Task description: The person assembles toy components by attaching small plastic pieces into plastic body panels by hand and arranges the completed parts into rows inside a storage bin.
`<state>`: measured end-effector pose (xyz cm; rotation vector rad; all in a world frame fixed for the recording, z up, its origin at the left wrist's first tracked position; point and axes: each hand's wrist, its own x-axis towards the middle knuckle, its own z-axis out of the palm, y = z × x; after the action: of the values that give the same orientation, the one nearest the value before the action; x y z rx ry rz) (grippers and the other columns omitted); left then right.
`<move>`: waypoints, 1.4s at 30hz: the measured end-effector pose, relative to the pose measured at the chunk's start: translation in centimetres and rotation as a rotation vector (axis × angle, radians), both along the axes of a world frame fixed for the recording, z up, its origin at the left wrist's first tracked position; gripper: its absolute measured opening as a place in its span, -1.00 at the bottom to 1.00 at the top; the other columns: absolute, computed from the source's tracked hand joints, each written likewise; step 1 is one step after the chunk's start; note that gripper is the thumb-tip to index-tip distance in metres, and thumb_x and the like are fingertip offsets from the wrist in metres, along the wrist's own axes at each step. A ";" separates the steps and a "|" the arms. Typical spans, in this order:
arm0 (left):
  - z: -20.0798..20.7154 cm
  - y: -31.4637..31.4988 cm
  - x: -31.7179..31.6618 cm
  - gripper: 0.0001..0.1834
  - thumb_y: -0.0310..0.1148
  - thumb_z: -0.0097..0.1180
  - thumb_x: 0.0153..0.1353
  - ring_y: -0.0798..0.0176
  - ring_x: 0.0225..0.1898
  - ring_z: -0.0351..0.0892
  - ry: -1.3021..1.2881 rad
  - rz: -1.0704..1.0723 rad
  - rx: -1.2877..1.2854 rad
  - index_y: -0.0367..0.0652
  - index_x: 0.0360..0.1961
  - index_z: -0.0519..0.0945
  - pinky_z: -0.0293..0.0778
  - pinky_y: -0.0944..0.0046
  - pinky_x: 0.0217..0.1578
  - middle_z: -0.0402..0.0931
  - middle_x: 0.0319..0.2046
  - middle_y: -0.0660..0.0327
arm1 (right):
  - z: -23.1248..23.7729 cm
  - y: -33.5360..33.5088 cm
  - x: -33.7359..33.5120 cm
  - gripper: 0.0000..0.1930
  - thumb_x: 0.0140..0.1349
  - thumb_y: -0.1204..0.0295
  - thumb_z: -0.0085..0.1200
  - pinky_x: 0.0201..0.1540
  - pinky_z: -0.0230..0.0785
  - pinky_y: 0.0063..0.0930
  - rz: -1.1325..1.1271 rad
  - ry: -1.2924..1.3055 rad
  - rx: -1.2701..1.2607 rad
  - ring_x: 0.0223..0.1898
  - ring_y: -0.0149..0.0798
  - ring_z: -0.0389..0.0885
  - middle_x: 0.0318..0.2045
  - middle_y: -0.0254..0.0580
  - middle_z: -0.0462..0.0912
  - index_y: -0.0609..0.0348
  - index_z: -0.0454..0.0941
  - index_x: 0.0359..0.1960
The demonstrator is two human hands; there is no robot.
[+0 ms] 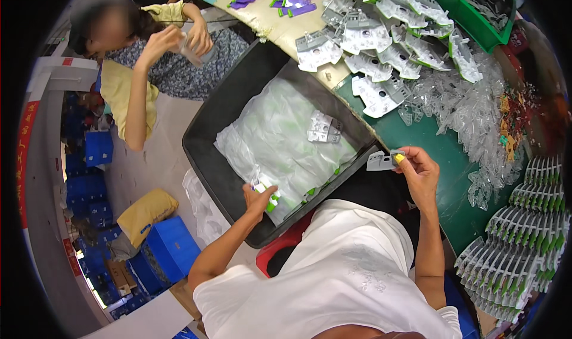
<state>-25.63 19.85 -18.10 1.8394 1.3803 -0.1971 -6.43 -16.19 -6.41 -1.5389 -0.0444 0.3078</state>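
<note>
My left hand reaches into the black bin at its near left side, fingers closed on a small white-and-green plastic part. Beneath it, a translucent plastic sheet covers the contents, with green showing through. On that sheet lies a grey-white moulded part. Just past the bin's right rim, my right hand pinches a pale grey plastic piece between thumb and fingers. Something yellow covers the thumb's tip.
Grey-white moulded parts pile on the table beside clear plastic pieces. Stacked white-and-green parts stand at right; a green crate is at far right. Purple-and-green parts lie at the back. A co-worker sits at far left.
</note>
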 end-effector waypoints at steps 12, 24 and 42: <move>14.6 -17.0 14.9 0.14 -0.22 0.35 -0.37 -0.06 0.02 0.38 -0.694 -0.363 -1.579 0.02 0.27 -0.08 0.36 0.00 0.04 0.19 0.10 0.04 | 1.8 1.5 -0.5 -0.91 0.18 0.59 0.00 -0.23 0.35 -0.68 -0.162 -0.099 0.237 -0.32 -0.55 0.50 -0.36 -0.32 0.56 0.31 0.45 -0.28; 13.1 -18.2 16.2 -0.07 -0.16 0.21 -0.10 -0.14 0.14 0.24 -0.583 -0.360 -1.673 -0.02 0.28 -0.02 0.33 0.06 0.05 0.14 0.17 -0.11 | 4.2 -3.3 3.9 -0.80 0.08 0.57 0.05 -0.43 0.16 -0.76 -0.319 -0.212 0.021 -0.53 -0.68 0.30 -0.60 -0.53 0.42 0.23 0.47 -0.22; 11.9 -18.0 19.3 -0.42 -0.14 -0.20 0.20 -0.07 0.01 0.42 -0.385 -0.367 -1.702 -0.29 0.17 0.18 0.56 0.01 -0.26 0.24 0.11 -0.14 | 12.3 -8.4 33.8 -0.79 -0.13 0.34 0.08 -0.13 0.31 -0.09 -0.447 -0.750 -1.396 -0.20 0.03 0.52 -0.36 -0.03 0.61 0.08 0.63 -0.42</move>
<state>-6.37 1.84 -6.17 0.5382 0.2110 -0.8302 27.40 -24.56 5.87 -2.8899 -0.0774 -0.7988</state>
